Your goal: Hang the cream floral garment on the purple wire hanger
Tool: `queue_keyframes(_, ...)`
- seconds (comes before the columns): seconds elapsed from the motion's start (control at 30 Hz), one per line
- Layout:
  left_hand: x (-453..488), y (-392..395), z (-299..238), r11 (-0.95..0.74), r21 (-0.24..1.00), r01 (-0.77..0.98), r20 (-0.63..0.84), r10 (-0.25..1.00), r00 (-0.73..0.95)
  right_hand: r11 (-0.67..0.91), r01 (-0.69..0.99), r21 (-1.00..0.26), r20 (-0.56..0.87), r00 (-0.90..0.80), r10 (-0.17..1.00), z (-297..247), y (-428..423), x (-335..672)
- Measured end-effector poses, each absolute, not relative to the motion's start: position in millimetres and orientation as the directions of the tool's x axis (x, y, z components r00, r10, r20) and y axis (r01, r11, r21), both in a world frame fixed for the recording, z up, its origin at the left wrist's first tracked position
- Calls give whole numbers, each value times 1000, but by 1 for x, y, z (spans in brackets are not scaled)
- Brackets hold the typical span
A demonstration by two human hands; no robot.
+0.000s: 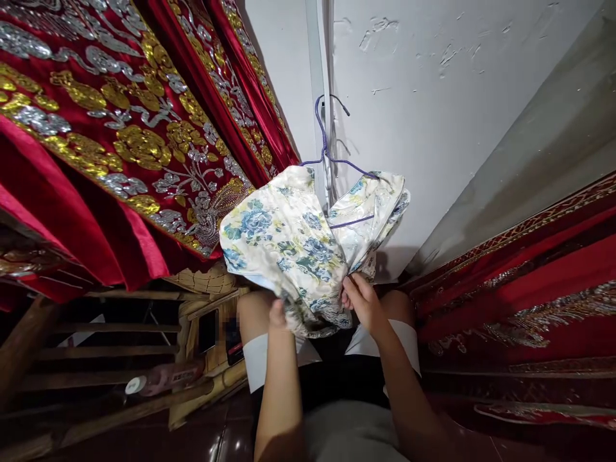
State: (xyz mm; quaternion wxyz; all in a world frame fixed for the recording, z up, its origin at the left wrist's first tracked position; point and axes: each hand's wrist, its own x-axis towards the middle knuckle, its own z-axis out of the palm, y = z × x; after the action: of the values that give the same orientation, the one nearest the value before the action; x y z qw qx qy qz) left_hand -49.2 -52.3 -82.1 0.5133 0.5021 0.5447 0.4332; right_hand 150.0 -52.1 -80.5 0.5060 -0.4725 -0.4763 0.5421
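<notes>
A cream garment with blue flower print (293, 244) hangs on a purple wire hanger (332, 157) hooked on a white wall pipe. My left hand (279, 316) is closed on the garment's lower left fold, its fingers tucked into the cloth. My right hand (362, 300) pinches the garment's lower middle edge between thumb and fingers. Both hands meet under the bunched fabric, just above my knees.
Red cloth with gold and silver embroidery (110, 128) hangs at the left, more red embroidered cloth (520, 289) at the right. A white wall (433, 96) is straight ahead. A bamboo shelf frame (144, 359) with small items stands low at the left.
</notes>
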Motion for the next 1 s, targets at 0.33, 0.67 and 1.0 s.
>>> queue_keyframes(0.33, -26, -48, -69, 188, 911, -366, -214, 976, -30, -3, -254, -967, -3, -1, 1000, -77, -52, 128)
queue_keyframes(0.67, 8, -46, -108, -327, 879, 347, 452, 804, -386, -41, -210, -977, -34, -36, 999, -70, -52, 134)
queue_keyframes(1.0, 27, -41, -116, -372, 882, 290, 425, 893, -150, 66, 34, -997, 59, -192, 980, -29, -22, 146)
